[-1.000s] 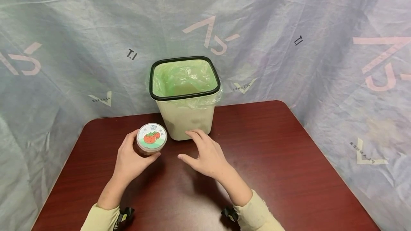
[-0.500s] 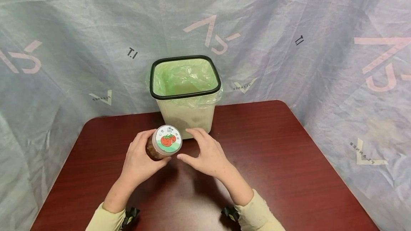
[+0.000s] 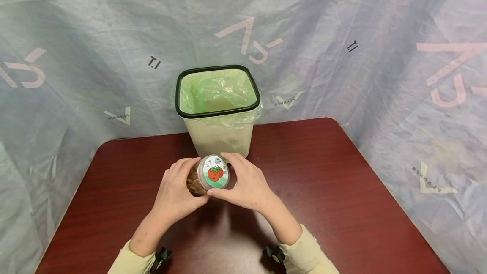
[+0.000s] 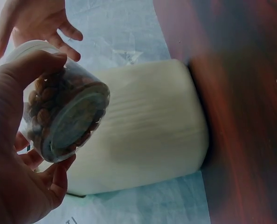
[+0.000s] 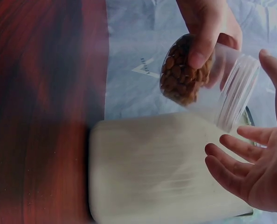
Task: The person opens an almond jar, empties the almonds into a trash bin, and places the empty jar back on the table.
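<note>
A clear plastic jar (image 3: 194, 184), partly filled with small brown oval pieces, tilts to the right in front of the bin. My left hand (image 3: 176, 193) grips it round the body, thumb on the near side. Its round lid (image 3: 215, 172) has a white and green label with two tomatoes. My right hand (image 3: 249, 186) is spread in a C about the lid, its thumb tip right at the rim. In the right wrist view the other fingers (image 5: 231, 175) lie beside the lid, apart from it. The left wrist view shows the jar's base (image 4: 80, 119), raised off the table.
A cream waste bin (image 3: 220, 134) with a black rim and a green plastic liner (image 3: 224, 90) stands at the back of the dark red wooden table (image 3: 323, 189). Grey printed cloth (image 3: 312, 24) hangs behind and along both sides.
My left hand has carried the jar rightward and tipped its lid toward my right hand, so the lid now lies between the right thumb and fingers. The right hand has stayed nearly still.
</note>
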`<state>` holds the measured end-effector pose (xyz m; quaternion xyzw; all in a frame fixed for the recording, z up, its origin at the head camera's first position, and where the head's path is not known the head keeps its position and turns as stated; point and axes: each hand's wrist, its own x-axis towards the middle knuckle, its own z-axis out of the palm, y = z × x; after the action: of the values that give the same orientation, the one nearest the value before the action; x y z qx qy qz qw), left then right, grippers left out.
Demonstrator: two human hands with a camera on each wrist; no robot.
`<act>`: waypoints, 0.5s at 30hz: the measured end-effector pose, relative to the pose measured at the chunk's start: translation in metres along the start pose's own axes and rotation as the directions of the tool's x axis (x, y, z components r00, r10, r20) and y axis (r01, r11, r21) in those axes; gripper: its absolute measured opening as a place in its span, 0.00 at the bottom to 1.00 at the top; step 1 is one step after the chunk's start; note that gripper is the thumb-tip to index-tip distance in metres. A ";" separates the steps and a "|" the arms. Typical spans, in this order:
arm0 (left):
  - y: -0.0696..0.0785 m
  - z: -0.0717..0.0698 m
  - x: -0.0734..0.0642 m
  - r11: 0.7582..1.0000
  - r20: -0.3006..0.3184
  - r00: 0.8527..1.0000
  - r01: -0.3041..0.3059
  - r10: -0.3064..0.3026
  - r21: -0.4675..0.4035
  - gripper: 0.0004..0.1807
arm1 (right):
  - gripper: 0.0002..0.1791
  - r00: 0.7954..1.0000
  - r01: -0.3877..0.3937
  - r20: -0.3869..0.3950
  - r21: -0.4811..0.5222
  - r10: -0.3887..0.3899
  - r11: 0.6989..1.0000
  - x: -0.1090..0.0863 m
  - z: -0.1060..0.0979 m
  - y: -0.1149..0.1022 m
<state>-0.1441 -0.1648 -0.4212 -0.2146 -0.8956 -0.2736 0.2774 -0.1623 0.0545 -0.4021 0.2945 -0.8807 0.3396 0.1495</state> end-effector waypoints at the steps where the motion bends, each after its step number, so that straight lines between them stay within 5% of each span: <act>1: 0.001 0.000 0.000 1.000 0.004 1.000 -0.008 0.008 0.006 0.48 | 0.50 1.000 -0.011 0.007 -0.009 0.011 1.000 0.000 0.000 -0.001; 7: 0.004 0.003 0.003 0.998 0.017 0.998 -0.052 0.052 0.023 0.47 | 0.49 0.999 -0.047 0.023 -0.019 0.048 0.999 0.000 0.000 -0.003; 15: 0.003 0.008 0.001 0.999 0.054 0.998 -0.027 0.030 -0.045 0.51 | 0.40 0.999 -0.043 0.007 0.211 0.042 0.977 0.000 -0.004 0.003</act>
<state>-0.1464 -0.1570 -0.4253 -0.2409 -0.8934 -0.2834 0.2520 -0.1641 0.0593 -0.4006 0.2901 -0.8460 0.4339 0.1092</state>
